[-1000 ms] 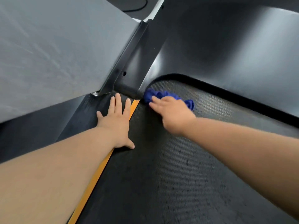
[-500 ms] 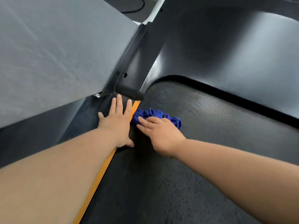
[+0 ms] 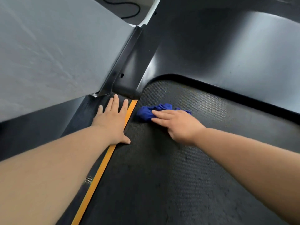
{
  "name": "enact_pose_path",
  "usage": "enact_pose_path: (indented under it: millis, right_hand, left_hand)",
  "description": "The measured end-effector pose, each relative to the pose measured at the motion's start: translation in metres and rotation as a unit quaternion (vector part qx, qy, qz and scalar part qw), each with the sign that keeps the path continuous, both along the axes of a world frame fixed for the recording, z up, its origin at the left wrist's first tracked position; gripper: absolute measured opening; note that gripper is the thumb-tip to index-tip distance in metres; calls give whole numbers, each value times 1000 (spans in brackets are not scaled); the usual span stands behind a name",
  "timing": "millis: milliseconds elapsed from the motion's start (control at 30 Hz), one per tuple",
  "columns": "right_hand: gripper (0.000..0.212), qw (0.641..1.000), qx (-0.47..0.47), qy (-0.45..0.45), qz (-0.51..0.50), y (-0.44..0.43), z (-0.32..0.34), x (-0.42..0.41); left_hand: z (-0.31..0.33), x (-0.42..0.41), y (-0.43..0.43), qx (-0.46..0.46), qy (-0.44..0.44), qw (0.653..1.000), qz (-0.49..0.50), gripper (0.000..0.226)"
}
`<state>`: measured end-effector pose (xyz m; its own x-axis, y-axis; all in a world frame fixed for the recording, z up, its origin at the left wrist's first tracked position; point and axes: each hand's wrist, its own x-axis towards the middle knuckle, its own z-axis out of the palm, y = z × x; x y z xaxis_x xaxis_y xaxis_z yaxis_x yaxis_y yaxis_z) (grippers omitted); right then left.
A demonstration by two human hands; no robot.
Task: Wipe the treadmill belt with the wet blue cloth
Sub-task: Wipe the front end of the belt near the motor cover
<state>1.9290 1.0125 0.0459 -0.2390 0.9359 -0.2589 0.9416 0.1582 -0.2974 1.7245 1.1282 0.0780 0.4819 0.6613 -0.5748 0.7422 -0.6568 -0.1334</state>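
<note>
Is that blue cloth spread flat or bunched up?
Bunched up: the blue cloth lies in crumpled folds under the right hand on the belt.

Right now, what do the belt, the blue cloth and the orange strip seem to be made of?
Belt: probably rubber, matte black, going by its fine dimpled texture.
Blue cloth: soft fabric; it bunches in folds under the right hand.
Orange strip: smooth and flat, likely plastic or paint; the look leaves it open.
</note>
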Motion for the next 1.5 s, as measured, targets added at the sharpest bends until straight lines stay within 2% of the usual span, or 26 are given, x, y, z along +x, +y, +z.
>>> enact_pose_path:
  millis: [33,100,133,200,267,333,400,433,500,567,633,667,767,833,867,933,1000,1067,1100,1133,1200,1233,1267,1333,1400,1500]
  right_hand:
    - [61,999,5,-17,-39,2,0,22]
    - [63,981,-14,-51,-187,3,1,64]
    - [65,965,-22,-53,-257,1,2,77]
    - [67,947,-20,-57,-314,-2,4,70]
    - [67,963,-16,-26,-267,-10,5,36]
    - [63,988,-2,19,-152,-24,2,6]
    - [61,999,12,9,-49,-33,-2,13]
    - [60,997,43,-5,-57,-32,-5,32]
    - [56,981,83,-32,-170,-29,-12,75]
    - [56,944,35,-41,-325,-26,-12,94]
    - [54,919,34,-26,-391,-19,-8,74]
    - [51,927,34,-11,-374,-17,-4,55]
    - [55,979,14,41,-199,-27,-9,10]
    - [56,993,44,26,-102,-34,-9,26]
    - [55,992,72,9,-101,-36,-12,45]
    - [51,972,109,-16,-210,-44,-15,86]
    - [54,927,65,-29,-367,-51,-11,103]
    - [56,902,53,-31,-428,-43,-6,84]
    - [56,910,42,-22,-412,-36,-3,66]
    - [56,933,33,-7,-358,-33,-3,45]
    - [55,979,31,30,-197,-36,-10,11]
    - [54,991,36,35,-121,-42,-15,6]
    - [53,996,44,23,-70,-49,-16,13]
    - [52,995,77,-23,-54,-59,-22,42]
    - [50,977,118,-39,-171,-67,-24,75]
    - [52,898,57,-19,-436,-60,-15,82]
  left_hand:
    - [0,-2,-3,19,-16,999,-29,137]
    - [2,-4,-15,33,-79,992,-89,134]
    - [5,-2,-23,19,-105,989,-106,132]
    - [4,9,-34,-27,-124,987,-103,129]
    - [3,25,-37,-75,-115,989,-53,132]
    - [0,41,-34,-101,-78,991,-30,133]
    - [1,55,-31,-100,-14,993,-62,130]
    - [3,61,-28,-96,19,992,-84,130]
    - [8,71,-23,-101,68,986,-109,133]
    - [10,77,-24,-112,97,983,-109,134]
    - [4,82,-28,-96,99,985,-106,133]
    - [1,82,-31,-86,94,987,-99,131]
    - [-6,79,-41,-61,72,994,-60,127]
    - [-9,79,-42,-60,64,995,-48,125]
    - [-11,79,-42,-64,62,995,-46,125]
    - [-11,80,-41,-72,62,995,-38,125]
    - [-13,83,-42,-69,74,994,-35,127]
    - [-14,86,-43,-61,81,994,-36,127]
    - [-15,86,-43,-60,76,995,-36,126]
    - [-15,84,-42,-62,66,995,-34,126]
    - [-15,75,-42,-63,27,997,-17,126]
    - [-16,70,-42,-64,9,998,-11,125]
    - [-17,67,-42,-65,-2,998,-10,125]
    - [-17,65,-41,-69,-8,998,-12,123]
    - [-15,68,-41,-75,-7,997,-13,122]
    - [-14,70,-42,-77,5,997,-8,122]
